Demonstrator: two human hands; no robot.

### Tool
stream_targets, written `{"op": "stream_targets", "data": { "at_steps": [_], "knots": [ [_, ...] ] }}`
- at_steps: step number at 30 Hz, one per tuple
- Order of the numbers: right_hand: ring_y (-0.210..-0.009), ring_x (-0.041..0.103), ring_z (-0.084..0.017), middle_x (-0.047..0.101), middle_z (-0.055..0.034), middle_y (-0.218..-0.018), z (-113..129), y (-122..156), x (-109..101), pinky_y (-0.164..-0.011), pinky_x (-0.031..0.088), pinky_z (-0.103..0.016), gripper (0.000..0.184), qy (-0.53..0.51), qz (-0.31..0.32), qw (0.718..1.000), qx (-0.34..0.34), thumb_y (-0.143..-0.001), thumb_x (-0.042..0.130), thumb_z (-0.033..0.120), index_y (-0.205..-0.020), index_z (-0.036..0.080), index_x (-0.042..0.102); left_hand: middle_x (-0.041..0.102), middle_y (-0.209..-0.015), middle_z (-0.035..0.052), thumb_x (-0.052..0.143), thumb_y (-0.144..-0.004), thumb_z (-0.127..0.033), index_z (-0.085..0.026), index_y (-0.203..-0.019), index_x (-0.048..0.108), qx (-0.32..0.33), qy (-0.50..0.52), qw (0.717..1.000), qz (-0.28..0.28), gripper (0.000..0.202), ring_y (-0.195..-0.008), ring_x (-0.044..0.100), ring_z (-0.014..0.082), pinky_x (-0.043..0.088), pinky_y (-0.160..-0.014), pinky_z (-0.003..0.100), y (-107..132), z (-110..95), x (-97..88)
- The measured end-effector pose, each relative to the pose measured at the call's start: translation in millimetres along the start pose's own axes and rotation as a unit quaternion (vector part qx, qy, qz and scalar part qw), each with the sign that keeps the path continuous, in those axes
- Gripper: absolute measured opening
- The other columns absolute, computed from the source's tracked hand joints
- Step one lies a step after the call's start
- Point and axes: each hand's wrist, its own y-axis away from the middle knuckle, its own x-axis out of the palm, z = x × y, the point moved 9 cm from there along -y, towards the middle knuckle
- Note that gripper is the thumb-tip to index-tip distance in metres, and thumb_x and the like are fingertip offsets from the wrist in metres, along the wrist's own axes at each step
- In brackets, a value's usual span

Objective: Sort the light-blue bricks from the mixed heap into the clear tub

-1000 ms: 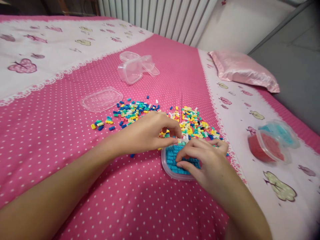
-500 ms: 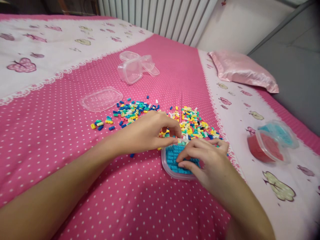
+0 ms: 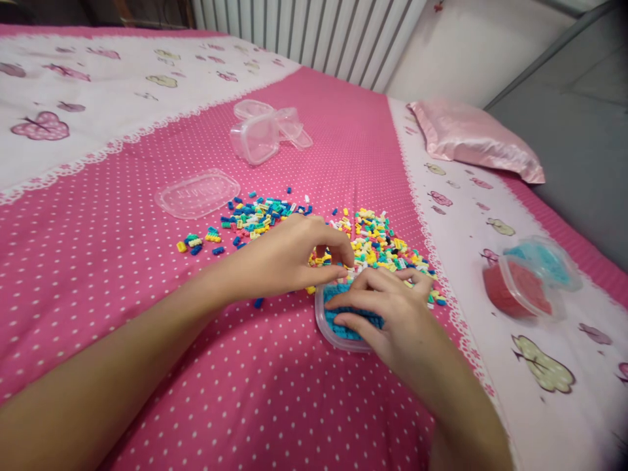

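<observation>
A small clear tub of light-blue bricks point(image 3: 338, 330) sits on the pink dotted bedspread point(image 3: 147, 261). My right hand point(image 3: 387, 317) lies over the tub, fingers curled and pressed onto the blue bricks. My left hand point(image 3: 284, 258) hovers at the tub's far edge, thumb and fingers pinched together; what they hold is too small to make out. Behind both hands spreads a pile of mixed coloured small bricks point(image 3: 377, 245), and a second scatter of bricks point(image 3: 255, 219) lies further left.
A clear lid point(image 3: 196, 193) lies left of the scatter. Empty clear tubs point(image 3: 267, 131) stand farther back. At the right sit a tub of red bricks point(image 3: 515, 294) and one of blue bricks point(image 3: 552, 258). A pink pillow point(image 3: 471, 137) lies by the wall.
My right hand slid a little left across the tub, covering more of the blue bricks. My left hand stays pinched at the tub's far edge.
</observation>
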Motion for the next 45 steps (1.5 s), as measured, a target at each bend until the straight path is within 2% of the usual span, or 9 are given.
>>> {"op": "stream_targets", "data": {
  "at_steps": [7,11,15,18,25,30,37,41,45],
  "knots": [
    [-0.086,0.063,-0.014,0.069,0.0093,-0.086,7,3,-9,-0.086,0.022,-0.040,0.018,-0.051,-0.012,0.999,-0.006,-0.084,0.079,0.020,-0.085,0.038,0.076,0.076,-0.091,-0.0015,0.066,-0.085,-0.015,-0.018,-0.094,0.074,-0.007,0.000,1.000,-0.001,0.012,-0.083,0.067,0.0097,0.045,-0.075,0.020,0,-1,-1.6],
    [-0.084,0.062,-0.014,0.069,0.0080,-0.086,6,6,-28,-0.085,0.028,-0.038,0.014,-0.067,-0.077,0.995,0.002,-0.088,0.074,0.019,-0.087,0.032,0.073,0.076,-0.090,-0.0008,0.066,-0.085,-0.016,-0.018,-0.094,0.074,-0.013,0.013,1.000,-0.007,0.012,-0.082,0.067,0.0099,0.046,-0.075,0.020,0,0,-3.6],
    [-0.083,0.061,-0.015,0.067,0.0036,-0.087,1,4,-43,-0.082,0.040,-0.035,0.011,-0.092,-0.140,0.986,0.010,-0.091,0.069,0.018,-0.095,0.028,0.071,0.076,-0.087,-0.0006,0.068,-0.085,-0.022,-0.018,-0.091,0.074,-0.015,0.084,0.996,-0.014,0.009,-0.078,0.067,0.0093,0.048,-0.072,0.018,-3,3,-1.3],
    [-0.084,0.061,-0.014,0.070,0.0023,-0.091,0,2,-47,-0.079,0.045,-0.031,0.011,-0.124,-0.171,0.977,0.003,-0.088,0.072,0.017,-0.095,0.025,0.071,0.074,-0.080,-0.0022,0.070,-0.084,-0.023,-0.018,-0.086,0.074,-0.026,0.132,0.990,-0.037,0.006,-0.072,0.065,0.0074,0.047,-0.067,0.017,-6,5,0.5],
    [-0.087,0.065,-0.016,0.074,0.0028,-0.089,-9,-1,-51,-0.083,0.048,-0.033,0.009,-0.127,-0.215,0.968,0.026,-0.086,0.073,0.017,-0.088,0.025,0.072,0.074,-0.071,-0.0003,0.077,-0.080,-0.033,-0.018,-0.073,0.071,-0.071,0.160,0.980,-0.098,0.017,-0.066,0.066,0.0103,0.050,-0.062,0.019,-11,16,0.7],
    [-0.089,0.066,-0.015,0.074,0.0024,-0.090,-15,-4,-53,-0.085,0.046,-0.033,0.011,-0.117,-0.228,0.966,0.032,-0.087,0.072,0.014,-0.089,0.025,0.073,0.074,-0.071,0.0014,0.078,-0.079,-0.032,-0.015,-0.070,0.068,-0.086,0.192,0.973,-0.094,0.021,-0.067,0.069,0.0123,0.053,-0.065,0.021,-14,19,2.9],
    [-0.084,0.065,-0.014,0.075,0.0042,-0.086,-19,-8,-50,-0.083,0.043,-0.034,0.010,-0.111,-0.237,0.965,0.016,-0.088,0.072,0.016,-0.086,0.026,0.073,0.072,-0.072,-0.0002,0.069,-0.087,-0.040,-0.018,-0.072,0.070,-0.060,0.111,0.987,-0.100,0.026,-0.069,0.065,0.0128,0.048,-0.068,0.023,-13,21,0.3],
    [-0.088,0.066,-0.016,0.076,0.0028,-0.089,-25,-7,-52,-0.085,0.044,-0.036,0.003,-0.115,-0.251,0.961,0.019,-0.088,0.074,0.023,-0.089,0.026,0.073,0.071,-0.081,0.0011,0.056,-0.095,-0.044,-0.019,-0.080,0.071,-0.038,0.069,0.988,-0.130,0.033,-0.077,0.064,0.0137,0.047,-0.073,0.025,-7,28,-8.7],
    [-0.087,0.067,-0.017,0.074,0.0010,-0.087,-39,-7,-52,-0.087,0.049,-0.037,0.002,-0.136,-0.269,0.953,0.021,-0.087,0.073,0.025,-0.087,0.024,0.071,0.069,-0.082,0.0018,0.047,-0.099,-0.043,-0.018,-0.080,0.070,-0.062,0.034,0.982,-0.177,0.039,-0.079,0.063,0.0137,0.045,-0.076,0.026,3,42,-18.2]
  ]
}}
